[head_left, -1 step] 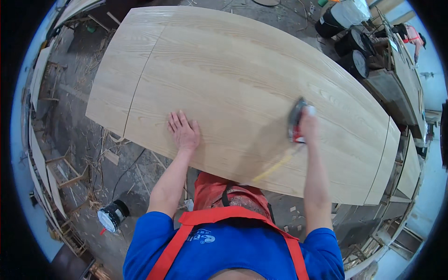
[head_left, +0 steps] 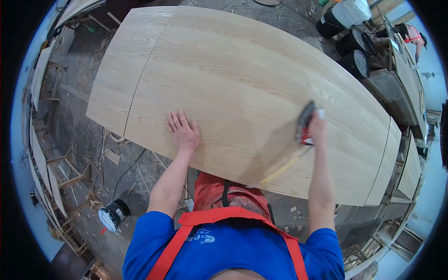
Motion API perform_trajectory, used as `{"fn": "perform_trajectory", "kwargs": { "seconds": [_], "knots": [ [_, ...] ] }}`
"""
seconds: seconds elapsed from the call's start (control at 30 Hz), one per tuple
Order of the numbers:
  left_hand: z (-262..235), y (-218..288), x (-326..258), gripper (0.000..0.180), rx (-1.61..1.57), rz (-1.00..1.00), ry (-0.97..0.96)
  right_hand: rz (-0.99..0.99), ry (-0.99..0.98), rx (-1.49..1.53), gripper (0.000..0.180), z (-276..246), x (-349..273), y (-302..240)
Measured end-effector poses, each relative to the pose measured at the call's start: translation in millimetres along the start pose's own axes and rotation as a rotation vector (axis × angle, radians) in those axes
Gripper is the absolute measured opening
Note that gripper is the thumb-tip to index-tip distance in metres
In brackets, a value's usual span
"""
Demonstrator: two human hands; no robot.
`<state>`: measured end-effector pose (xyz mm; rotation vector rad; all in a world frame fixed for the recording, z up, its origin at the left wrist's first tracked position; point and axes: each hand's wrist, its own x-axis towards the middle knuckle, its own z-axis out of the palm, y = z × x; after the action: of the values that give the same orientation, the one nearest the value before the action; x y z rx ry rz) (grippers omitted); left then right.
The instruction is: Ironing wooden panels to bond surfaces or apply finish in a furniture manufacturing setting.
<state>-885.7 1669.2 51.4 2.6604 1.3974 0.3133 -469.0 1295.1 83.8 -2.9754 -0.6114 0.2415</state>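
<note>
A large pale wooden tabletop point(head_left: 242, 79) with curved edges and two thin seam lines fills the middle of the view. My left hand point(head_left: 183, 133) lies flat on it, fingers spread, close to the near edge. My right hand point(head_left: 318, 127) grips a small dark sander with a red part point(head_left: 304, 125), which rests on the wood toward the right. A yellowish line point(head_left: 280, 170) runs from the sander back toward my body. I wear a blue shirt and a red apron.
Black drums point(head_left: 353, 52) and a workbench point(head_left: 396, 84) stand at the upper right, with another person in a red top point(head_left: 411, 33) beyond them. A round black-and-white object point(head_left: 112, 215) lies on the littered floor at lower left. Wooden frames point(head_left: 56, 168) line the left side.
</note>
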Motion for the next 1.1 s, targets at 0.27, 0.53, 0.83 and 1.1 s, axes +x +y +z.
{"fn": "perform_trajectory", "kwargs": {
  "seconds": [0.27, 0.53, 0.83, 1.1],
  "knots": [
    [-2.3, -13.9, -3.8, 0.078, 0.037, -0.029, -0.011, 0.61, -0.028, 0.858, 0.064, -28.6, 18.4, -13.1],
    [-6.2, -20.8, 0.2, 0.081, -0.138, -0.02, -0.027, -0.14, -0.169, 0.491, 0.066, -11.1, 2.0, -336.0],
    [-10.2, -30.9, 4.9, 0.075, -0.426, 0.011, -0.036, -0.568, -0.342, 0.528, 0.065, 52.7, 43.9, -662.9],
    [-15.3, -29.0, 3.6, 0.065, -0.417, -0.05, 0.046, -0.637, -0.38, 0.518, 0.067, 57.3, 52.7, -724.7]
  ]
}}
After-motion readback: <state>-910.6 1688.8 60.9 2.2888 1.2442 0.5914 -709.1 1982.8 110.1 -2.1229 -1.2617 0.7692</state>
